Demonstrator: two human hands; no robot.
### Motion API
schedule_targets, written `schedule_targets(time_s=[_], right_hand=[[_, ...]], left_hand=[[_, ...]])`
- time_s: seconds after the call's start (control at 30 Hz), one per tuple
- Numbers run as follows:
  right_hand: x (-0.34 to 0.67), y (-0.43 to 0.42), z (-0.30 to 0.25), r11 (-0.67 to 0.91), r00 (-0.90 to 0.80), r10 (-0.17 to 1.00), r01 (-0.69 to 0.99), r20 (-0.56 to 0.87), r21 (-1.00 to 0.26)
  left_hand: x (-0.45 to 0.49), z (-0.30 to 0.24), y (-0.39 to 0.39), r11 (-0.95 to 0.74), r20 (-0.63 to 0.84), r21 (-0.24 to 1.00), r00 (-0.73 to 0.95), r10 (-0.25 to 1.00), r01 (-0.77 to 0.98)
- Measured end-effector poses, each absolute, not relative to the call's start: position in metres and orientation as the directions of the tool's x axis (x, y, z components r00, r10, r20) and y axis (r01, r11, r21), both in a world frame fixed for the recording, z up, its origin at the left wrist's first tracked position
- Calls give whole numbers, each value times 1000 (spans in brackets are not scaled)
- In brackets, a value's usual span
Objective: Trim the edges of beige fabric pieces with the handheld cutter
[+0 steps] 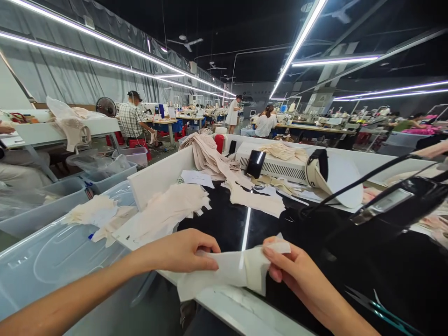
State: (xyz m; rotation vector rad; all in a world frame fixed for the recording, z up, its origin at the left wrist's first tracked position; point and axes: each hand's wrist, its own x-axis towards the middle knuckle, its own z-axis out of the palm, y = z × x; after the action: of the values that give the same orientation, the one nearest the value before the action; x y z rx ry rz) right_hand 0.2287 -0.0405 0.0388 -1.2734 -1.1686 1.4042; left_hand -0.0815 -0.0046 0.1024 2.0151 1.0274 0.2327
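Note:
Between my two hands, just above the table's front edge, a white fabric piece (227, 273) is stretched, with a folded cream strip at its right end. My left hand (187, 252) pinches its left part between thumb and fingers. At the right end, my right hand (289, 266) grips the folded corner between thumb and forefinger. A pile of cream fabric pieces (168, 205) lies beyond my left hand. Farther off on the black surface lies a single cream fabric strip (257, 199).
Teal-handled scissors (381, 310) lie at the lower right, near a dark blurred machine part (392, 205). A phone (255, 163) leans against a white vented box (273, 163) at the back. Blue-grey plastic bins (63, 261) stand to the left. Several people sit or stand farther away.

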Motion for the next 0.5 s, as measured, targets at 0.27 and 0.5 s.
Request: schedule_targets(time_s=[0.27, 0.5], right_hand=[[229, 2, 26, 42, -97, 995, 584, -18, -811], [227, 25, 24, 182, -131, 983, 714, 126, -676]], left_hand=[[-82, 66, 29, -416, -55, 523, 517, 854, 743], [-59, 42, 31, -709, 210, 337, 684, 698, 619]])
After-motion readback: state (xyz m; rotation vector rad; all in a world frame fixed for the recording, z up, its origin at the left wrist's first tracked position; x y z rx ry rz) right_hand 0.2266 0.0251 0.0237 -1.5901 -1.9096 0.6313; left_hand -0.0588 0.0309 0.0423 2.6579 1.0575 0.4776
